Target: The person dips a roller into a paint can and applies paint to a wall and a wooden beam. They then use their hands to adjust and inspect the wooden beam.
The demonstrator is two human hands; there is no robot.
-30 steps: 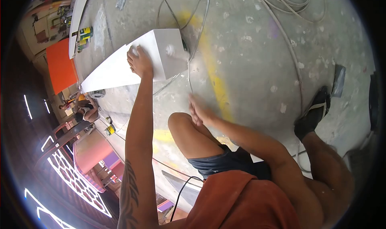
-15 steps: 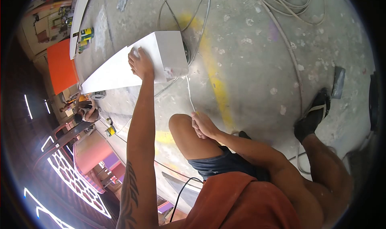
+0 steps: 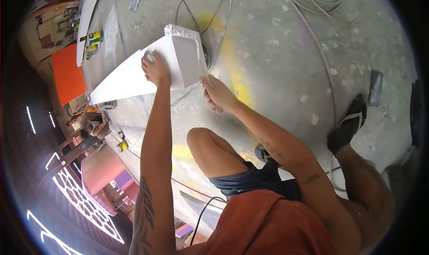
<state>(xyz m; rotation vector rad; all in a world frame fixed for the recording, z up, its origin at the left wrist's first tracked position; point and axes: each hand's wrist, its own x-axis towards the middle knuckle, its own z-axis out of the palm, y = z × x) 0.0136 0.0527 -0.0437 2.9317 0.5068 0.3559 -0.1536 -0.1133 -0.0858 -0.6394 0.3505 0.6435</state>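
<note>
White box-shaped panel [image 3: 129, 74] lies on the concrete floor [image 3: 286, 134], directly beneath the fingers of the left hand [image 3: 156, 70] and stretching away to their left, with its end face just to their right. Those fingers are slightly spread and rest flat on the broad upper face, grasping nothing; they appear to brace the piece. To their right and nearer the body, the fingers of the right hand [image 3: 217, 95] are curled round the handle of a paint roller [image 3: 181, 31], most of that handle hidden in the grip. From there the thin wire frame runs forward along the end face, and the fluffy white sleeve sits at that face's far edge, well ahead of the right fingers. Judging by this, the step in hand is rolling a coat over the end face; whether its coverage is even cannot be told. Another stroke would call for a firm right grip, light and even pressure drawn back toward those fingers, and a steady left palm. Loose cable [image 3: 222, 42] lies close beyond the right fingers, so the frame could snag there.
</note>
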